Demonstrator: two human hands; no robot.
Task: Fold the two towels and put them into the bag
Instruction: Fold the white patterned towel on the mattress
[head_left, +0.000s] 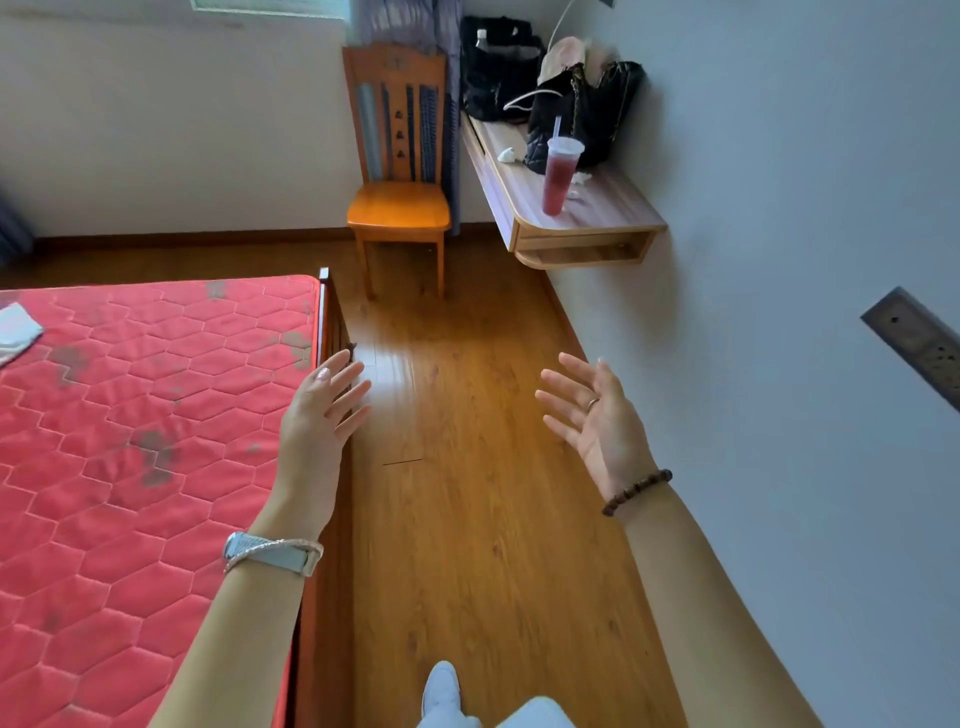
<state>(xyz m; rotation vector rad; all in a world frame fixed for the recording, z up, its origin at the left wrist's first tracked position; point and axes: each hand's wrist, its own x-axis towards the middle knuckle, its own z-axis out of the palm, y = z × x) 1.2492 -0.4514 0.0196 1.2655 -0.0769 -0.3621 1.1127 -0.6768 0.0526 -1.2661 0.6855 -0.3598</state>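
While you stand in the aisle between bed and wall, your shoe (441, 686) shows at the bottom edge, pointing forward along the wood floor (467, 519). Both of your hands are empty, fingers spread and loose. Your left hand (322, 410) hovers over the edge of the red mattress (130, 441), palm turned inward; whether it touches the bed frame I cannot tell. Your right hand (592, 415) is raised palm-up near the wall, well apart from the left, so you look ready to reach rather than mid-fold.

One pale cloth (15, 332), probably a towel, lies on the mattress at the far left, half cut off by the frame; a second towel is not visible.

Farther on, a wooden chair (397, 171) stands against the far wall. Beside it, the wall shelf (592, 213) holds a red drink cup (558, 176) and black bags (582, 114); one of these is likely your destination, though I cannot say which.
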